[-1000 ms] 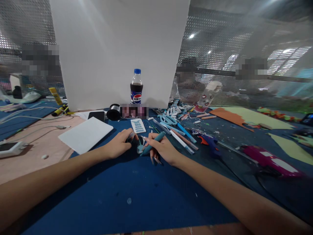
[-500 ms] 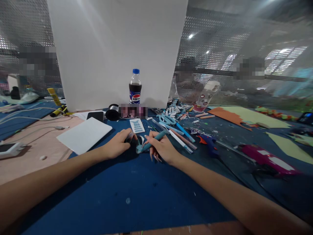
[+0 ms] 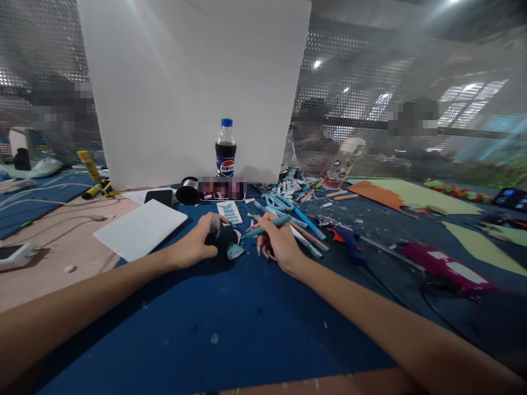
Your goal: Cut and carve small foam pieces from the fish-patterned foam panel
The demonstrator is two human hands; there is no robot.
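Right hand: fingers closed around a teal pen-shaped tool, tip angled down and left. Left hand: curved, palm side down, thumb standing apart from the fingers; cannot tell whether the hidden fingertips press on anything. Between the hands, a small pale-blue-and-white flat piece lies on the dark blue mat, near the tool's tip.

Just beyond: a white rectangular card with blue print. Right of it, scissors with light-blue looped handles. Farther back, a phone with a blurred lit screen, a black-and-silver spool to its left, and an upright blue-capped bottle of dark drink behind. Left: a white blank sheet. Right: a blue glue gun with orange trigger, then a magenta handheld tool.
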